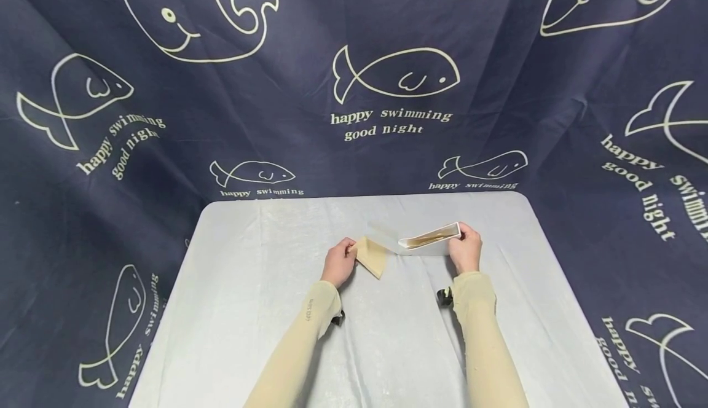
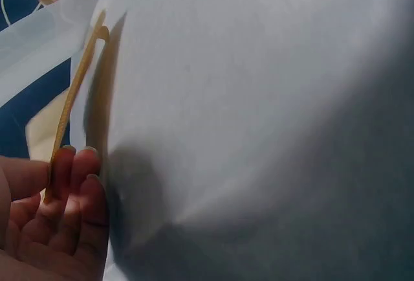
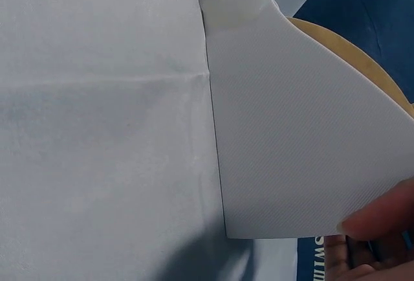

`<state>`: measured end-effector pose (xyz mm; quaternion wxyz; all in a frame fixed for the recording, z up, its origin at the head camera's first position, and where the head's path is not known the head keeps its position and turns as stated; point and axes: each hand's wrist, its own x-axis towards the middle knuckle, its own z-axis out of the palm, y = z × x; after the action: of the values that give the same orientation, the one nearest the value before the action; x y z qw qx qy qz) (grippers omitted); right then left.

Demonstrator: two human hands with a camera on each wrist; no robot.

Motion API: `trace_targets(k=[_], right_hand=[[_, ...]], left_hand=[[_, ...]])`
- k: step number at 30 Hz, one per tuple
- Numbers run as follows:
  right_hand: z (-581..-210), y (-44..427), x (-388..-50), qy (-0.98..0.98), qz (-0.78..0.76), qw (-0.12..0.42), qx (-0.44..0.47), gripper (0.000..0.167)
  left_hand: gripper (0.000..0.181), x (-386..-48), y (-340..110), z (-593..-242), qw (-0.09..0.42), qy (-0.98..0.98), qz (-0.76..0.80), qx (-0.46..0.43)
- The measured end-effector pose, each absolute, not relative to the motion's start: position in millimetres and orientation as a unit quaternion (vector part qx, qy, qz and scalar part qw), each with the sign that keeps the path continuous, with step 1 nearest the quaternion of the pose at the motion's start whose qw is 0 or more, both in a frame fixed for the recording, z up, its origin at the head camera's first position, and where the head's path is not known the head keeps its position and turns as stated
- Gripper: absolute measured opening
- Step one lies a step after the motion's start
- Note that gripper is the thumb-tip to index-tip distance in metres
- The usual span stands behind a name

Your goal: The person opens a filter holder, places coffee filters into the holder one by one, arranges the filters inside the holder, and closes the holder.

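The left hand (image 1: 339,263) pinches a tan, flat, folded paper-like piece (image 1: 372,257) by its left edge. In the left wrist view, thumb and fingers (image 2: 83,171) hold that thin tan piece (image 2: 72,96) edge-on, beside the white surface. The right hand (image 1: 466,249) grips the right end of a white open-topped holder (image 1: 437,249), with tan material showing inside. In the right wrist view, the right hand (image 3: 378,236) has its thumb on the holder's white textured side (image 3: 297,125); a curved tan edge (image 3: 356,54) rises behind it. A gap separates the two items.
A table under a pale, creased cover (image 1: 387,334) extends around both arms. Behind and beside it hangs a dark blue curtain (image 1: 387,168) with fish and whale outlines. Black wrist-worn devices show near the right cuff (image 1: 444,297) and left cuff (image 1: 338,318).
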<state>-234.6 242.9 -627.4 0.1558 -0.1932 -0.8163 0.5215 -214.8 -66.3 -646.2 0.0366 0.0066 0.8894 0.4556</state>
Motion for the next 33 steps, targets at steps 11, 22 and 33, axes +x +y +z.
trace_targets(k=[11, 22, 33], right_hand=[[-631.2, 242.1, -235.5, -0.818, 0.520, 0.159, -0.188, 0.033], [-631.4, 242.9, -236.3, -0.820, 0.516, 0.162, -0.187, 0.032], [-629.8, 248.0, -228.9, -0.805, 0.551, 0.144, -0.162, 0.060]], left_hand=[[0.017, -213.8, -89.3, -620.5, -0.035, 0.850, 0.526, -0.007], [0.022, -207.2, -93.9, -581.4, -0.119, 0.762, 0.636, 0.009], [0.018, -188.0, -83.5, -536.1, -0.127, 0.742, 0.657, 0.042]])
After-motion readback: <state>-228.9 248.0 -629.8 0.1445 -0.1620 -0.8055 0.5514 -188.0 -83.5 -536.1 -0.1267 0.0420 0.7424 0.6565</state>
